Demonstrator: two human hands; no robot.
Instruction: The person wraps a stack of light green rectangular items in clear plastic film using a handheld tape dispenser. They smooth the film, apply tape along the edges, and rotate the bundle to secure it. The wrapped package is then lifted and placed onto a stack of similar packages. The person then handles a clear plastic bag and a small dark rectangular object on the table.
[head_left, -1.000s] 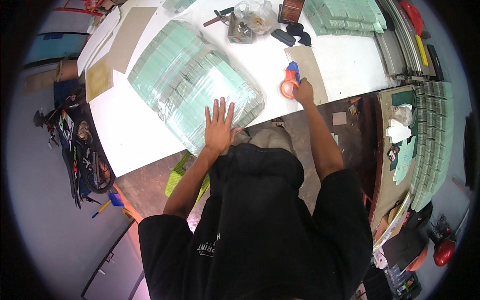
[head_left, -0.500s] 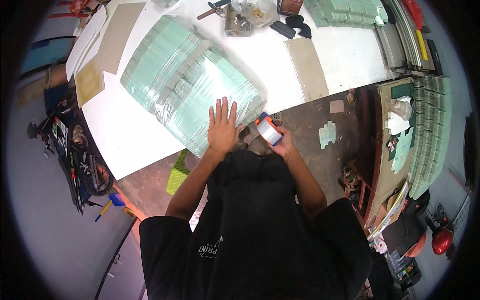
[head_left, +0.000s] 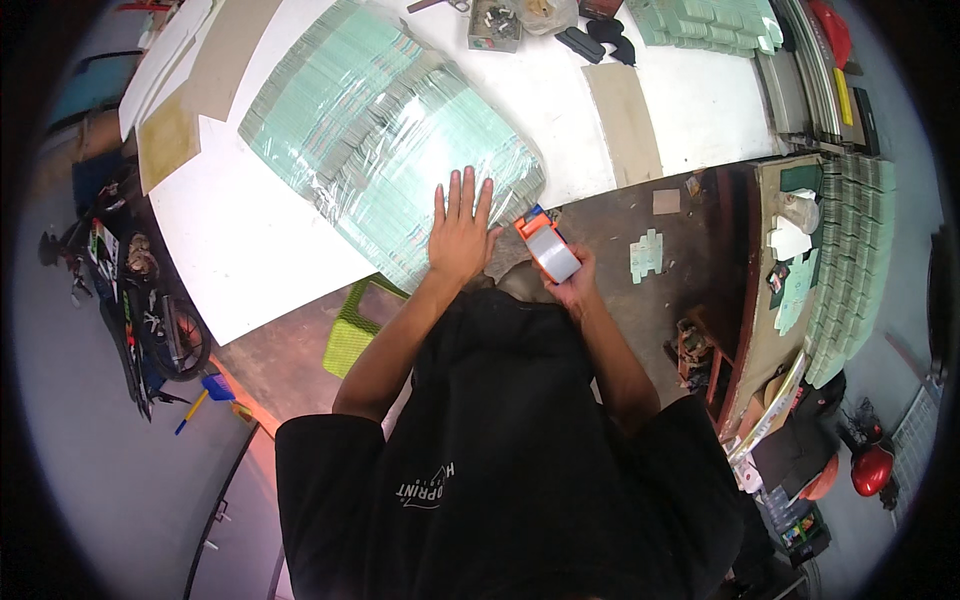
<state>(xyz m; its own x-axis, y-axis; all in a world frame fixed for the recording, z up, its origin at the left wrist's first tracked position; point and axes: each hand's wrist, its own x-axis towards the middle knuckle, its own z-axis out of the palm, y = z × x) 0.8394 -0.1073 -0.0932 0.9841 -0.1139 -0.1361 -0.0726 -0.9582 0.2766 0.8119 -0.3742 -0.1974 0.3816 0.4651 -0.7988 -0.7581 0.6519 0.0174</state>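
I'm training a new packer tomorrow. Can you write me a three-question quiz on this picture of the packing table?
1. True or false: the left hand lies flat on the plastic-wrapped bundle of pale green flat cartons.
2. What does the right hand hold?
A. scissors
B. the orange-framed tape dispenser with a grey roll
C. a marker
3. Fill in: the bundle lies on the ___ table top.

Key: 1 true; 2 B; 3 white.
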